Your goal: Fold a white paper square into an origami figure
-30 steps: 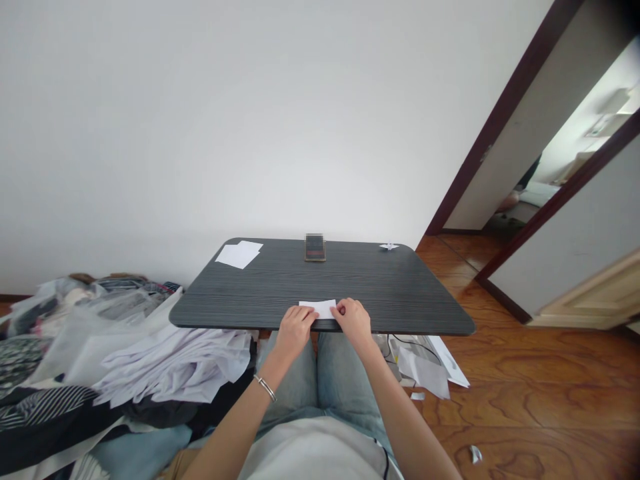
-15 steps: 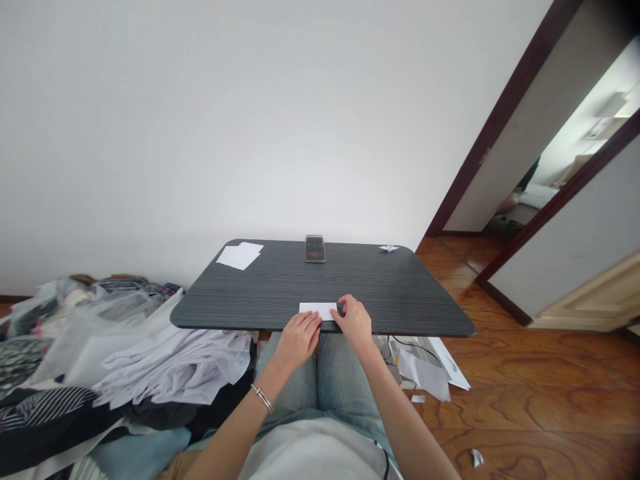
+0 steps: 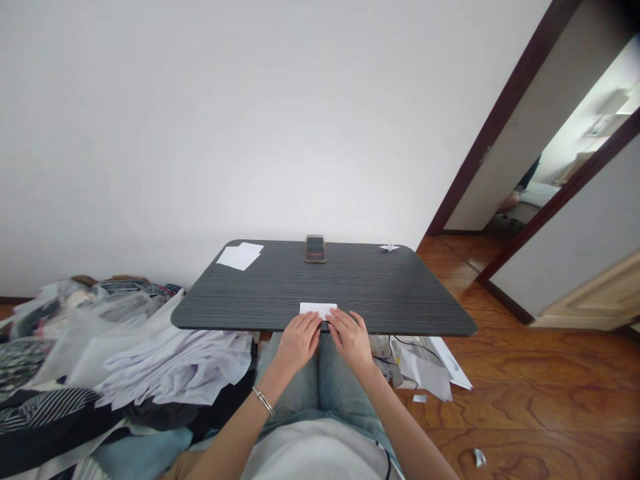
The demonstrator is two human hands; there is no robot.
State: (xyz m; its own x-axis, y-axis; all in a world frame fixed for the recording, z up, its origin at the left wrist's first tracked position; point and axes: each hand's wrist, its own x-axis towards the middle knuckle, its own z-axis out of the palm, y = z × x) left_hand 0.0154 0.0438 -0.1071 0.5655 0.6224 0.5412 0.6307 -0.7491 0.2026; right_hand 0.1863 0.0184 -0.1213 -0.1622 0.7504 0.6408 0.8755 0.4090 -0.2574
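Note:
A small white rectangle of folded paper (image 3: 319,308) lies flat at the near edge of the dark table (image 3: 270,287). My left hand (image 3: 299,339) rests on its left and lower part, fingers stretched out and flat. On the right, my right hand (image 3: 351,337) lies with extended fingers, the fingertips on the paper's right end. The fingers cover the paper's lower edge, so its folds cannot be made out there.
Loose white sheets (image 3: 240,255) lie at the table's back left. A phone (image 3: 315,249) leans upright at the back middle, and a folded paper crane (image 3: 389,247) sits at the back right. Piled clothes (image 3: 175,367) are on the left; paper scraps (image 3: 479,458) lie on the floor.
My right hand has gone from a curled, pinching pose at the paper's right end to lying flatter with fingers extended. My left hand and the paper stay in place.

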